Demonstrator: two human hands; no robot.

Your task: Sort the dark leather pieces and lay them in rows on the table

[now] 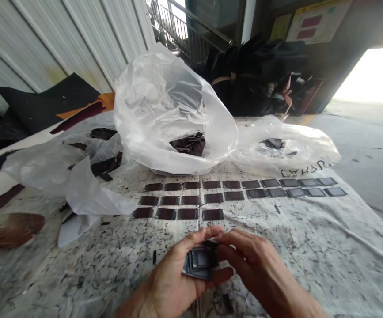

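Several small dark rectangular pieces with clear edges lie stacked in my left hand, palm up, its fingers curled round them. My right hand comes in from the right, thumb and fingers bent at the stack's far right edge. Whether it pinches a single piece there is hidden by the fingers. Beyond my hands, similar dark rectangles lie flat on the cloth in three rows; those toward the right look greyer and shinier.
A large open plastic bag holds many dark pieces. Flatter plastic bags lie left and right of it. A reddish-brown bottle-like object lies at the left. Dark scraps litter the white cloth. Black bundles are behind.
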